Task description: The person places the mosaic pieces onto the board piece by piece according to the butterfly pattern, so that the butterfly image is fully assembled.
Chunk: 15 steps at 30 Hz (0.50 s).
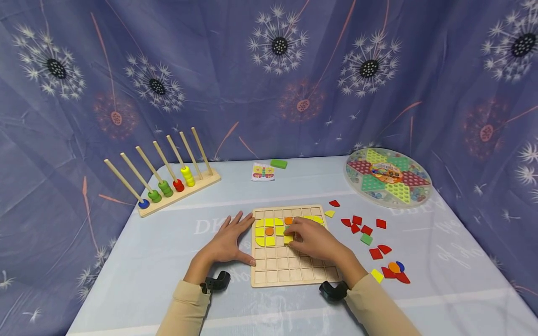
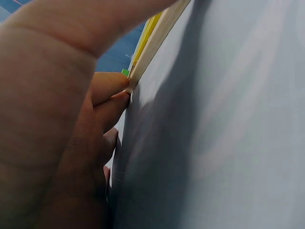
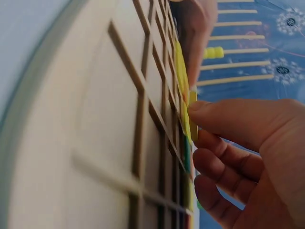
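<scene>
A wooden grid board [image 1: 277, 276] lies on the table with yellow, orange and green pieces in its upper cells. My right hand [image 1: 316, 239] is over the board's middle, pinching a yellow square [image 1: 287, 239] between thumb and fingertips. In the right wrist view the thumb and index finger of that hand [image 3: 248, 152] hold the yellow piece [image 3: 193, 114] on edge near the grid. My left hand [image 1: 227, 242] lies spread at the board's left edge, thumb and fingertips touching it. The left wrist view shows its fingers [image 2: 112, 102] against the wooden rim [image 2: 155, 43].
Loose red pieces [image 1: 376, 254], a yellow piece [image 1: 377, 275] and a green piece [image 1: 366, 239] lie right of the board. Behind stand a peg rack [image 1: 185, 195] with beads, a pattern card [image 1: 263, 172], a green block [image 1: 279, 163] and a round star-patterned game board [image 1: 386, 177].
</scene>
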Tool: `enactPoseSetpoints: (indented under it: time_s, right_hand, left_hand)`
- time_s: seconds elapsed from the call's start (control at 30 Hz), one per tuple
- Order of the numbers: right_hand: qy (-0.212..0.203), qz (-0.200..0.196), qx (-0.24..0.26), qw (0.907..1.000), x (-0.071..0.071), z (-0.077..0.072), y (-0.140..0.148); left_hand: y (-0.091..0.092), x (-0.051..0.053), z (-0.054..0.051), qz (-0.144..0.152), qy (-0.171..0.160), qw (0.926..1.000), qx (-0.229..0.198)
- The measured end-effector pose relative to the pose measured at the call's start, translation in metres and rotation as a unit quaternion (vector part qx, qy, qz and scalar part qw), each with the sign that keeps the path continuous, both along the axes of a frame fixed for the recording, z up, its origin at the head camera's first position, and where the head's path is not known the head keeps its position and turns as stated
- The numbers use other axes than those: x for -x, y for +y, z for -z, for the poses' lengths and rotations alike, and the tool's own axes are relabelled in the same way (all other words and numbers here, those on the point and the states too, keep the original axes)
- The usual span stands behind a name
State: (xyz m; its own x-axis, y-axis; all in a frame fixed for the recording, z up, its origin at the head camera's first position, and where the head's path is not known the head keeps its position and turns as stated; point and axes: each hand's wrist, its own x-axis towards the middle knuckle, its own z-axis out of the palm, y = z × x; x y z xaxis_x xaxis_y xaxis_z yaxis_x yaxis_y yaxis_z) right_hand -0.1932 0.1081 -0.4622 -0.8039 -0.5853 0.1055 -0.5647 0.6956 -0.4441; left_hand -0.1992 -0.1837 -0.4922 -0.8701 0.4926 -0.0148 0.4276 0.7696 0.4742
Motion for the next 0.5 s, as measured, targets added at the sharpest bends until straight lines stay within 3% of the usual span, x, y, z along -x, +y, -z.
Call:
enactPoseSetpoints:
  time_s: [0.2,0.5]
  right_hand:
    - [0.009,-0.011,-0.027,0.9995,0.002,0.002,-0.018]
    - [0.007,-0.006,-0.022,0.9997,0.001,0.003,-0.023]
  left_hand:
    - [0.0,0.0,0.0,0.0,-0.004,1.0,-0.001]
    - [-0.001,0.0,0.001,-0.002,-0.009,0.9999,0.004]
